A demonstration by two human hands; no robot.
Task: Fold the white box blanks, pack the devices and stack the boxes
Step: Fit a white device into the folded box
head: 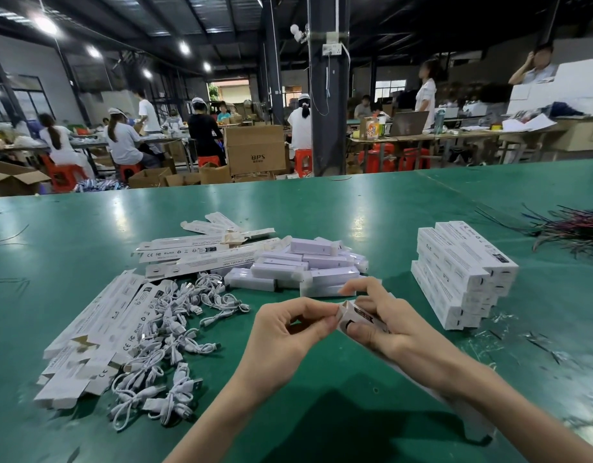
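1. Across the lower two thirds of the frame, a green table carries all the work.
2. At lower left of the frame, a loose pile of flat white box blanks lies fanned on the table. A second scatter of blanks lies above it, toward the centre.
3. At right of centre, a stack of closed boxes sits in several layers, the upper ones shifted back from the lower.
4. In the centre, pale devices lie heaped, crossing one another, just beside the upper blanks.
5. Between the lower blanks and the devices, coiled white cables spread down toward the bottom of the frame.
6. At the far right edge, a bundle of dark thin strips lies well apart from the stack.
7. Low in the centre, the two hands meet on one white box, whose length runs under the right forearm toward lower right.
8. The right hand grips the box near its end, thumb pressed on the printed face.
9. The left hand pinches the box's end flap between thumb and forefinger.
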